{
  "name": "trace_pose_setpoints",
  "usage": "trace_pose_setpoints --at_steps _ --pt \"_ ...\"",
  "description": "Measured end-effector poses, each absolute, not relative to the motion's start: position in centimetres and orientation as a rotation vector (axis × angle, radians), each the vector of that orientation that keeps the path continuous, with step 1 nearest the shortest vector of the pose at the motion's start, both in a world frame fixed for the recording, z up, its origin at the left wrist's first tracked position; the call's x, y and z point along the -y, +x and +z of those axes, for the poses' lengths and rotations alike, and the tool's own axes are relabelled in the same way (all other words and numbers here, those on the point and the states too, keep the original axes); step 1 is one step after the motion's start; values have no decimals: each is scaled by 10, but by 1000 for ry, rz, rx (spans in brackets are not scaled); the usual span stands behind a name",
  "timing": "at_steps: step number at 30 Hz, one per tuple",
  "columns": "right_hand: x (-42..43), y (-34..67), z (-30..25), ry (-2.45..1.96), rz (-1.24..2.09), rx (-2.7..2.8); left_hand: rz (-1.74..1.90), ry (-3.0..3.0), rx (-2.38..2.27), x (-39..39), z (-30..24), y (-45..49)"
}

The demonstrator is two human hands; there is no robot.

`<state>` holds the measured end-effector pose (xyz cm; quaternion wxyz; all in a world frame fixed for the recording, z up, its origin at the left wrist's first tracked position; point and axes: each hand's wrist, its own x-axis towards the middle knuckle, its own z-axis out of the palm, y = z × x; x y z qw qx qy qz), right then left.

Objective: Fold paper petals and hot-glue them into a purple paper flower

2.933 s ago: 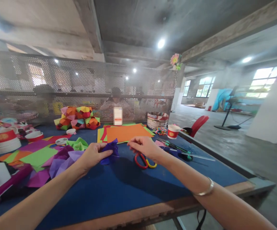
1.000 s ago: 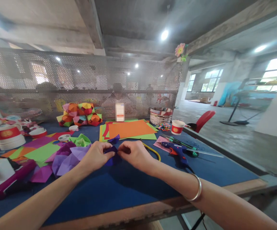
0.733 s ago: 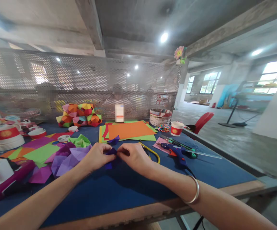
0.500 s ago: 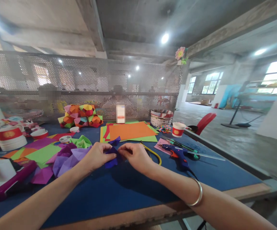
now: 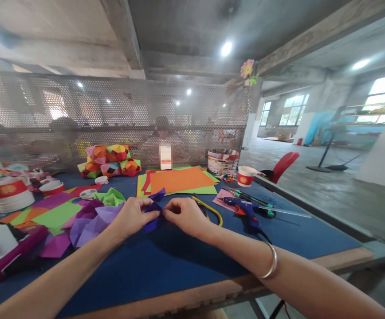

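Note:
A dark blue-violet piece of folded paper (image 5: 152, 225) is held up over the table between my hands. My left hand (image 5: 138, 215) pinches it with thumb and fingers on its left side. The fingers of my right hand (image 5: 183, 214) are pinched together at the paper's right edge. Beside my left wrist lies a loose heap of folded purple paper (image 5: 91, 228), with a light green folded piece (image 5: 112, 197) behind it. Yellow-handled scissors (image 5: 216, 215) lie just beyond my right hand, partly hidden by it.
Flat coloured sheets (image 5: 179, 180) are stacked at the back. A blue glue gun (image 5: 250, 212) rests on the right near a paper cup (image 5: 246, 176). A woven basket (image 5: 222, 162) and origami balls (image 5: 111, 160) stand before a perforated metal screen (image 5: 119, 102). White cups (image 5: 11, 195) crowd the left.
My right fingers have come closer to the paper's right edge and now meet it. The whole view has shifted slightly. My left hand keeps its pinch.

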<state>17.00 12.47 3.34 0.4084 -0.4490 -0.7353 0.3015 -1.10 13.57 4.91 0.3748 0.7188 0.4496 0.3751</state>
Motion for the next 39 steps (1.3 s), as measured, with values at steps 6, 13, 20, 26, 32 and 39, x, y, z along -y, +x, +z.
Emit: trace_pose_setpoints --at_steps 6,13,20,26,32,39 --pt "-118 167 37 -1181 664 1835 997 1923 -1190 -131 48 -7" --pt "-127 166 29 -1094 678 1791 1100 1823 -1239 -138 45 -5" --pt "-132 166 26 -1088 756 1762 1126 1780 -1241 -137 50 -4" --pt "-129 169 29 -983 639 1806 1026 1686 -1170 -133 53 -2" --pt "-127 170 32 -979 604 1844 1002 1715 -1180 -132 54 -3" --pt "-127 172 33 -992 569 1874 988 1672 -1173 -131 54 -2"
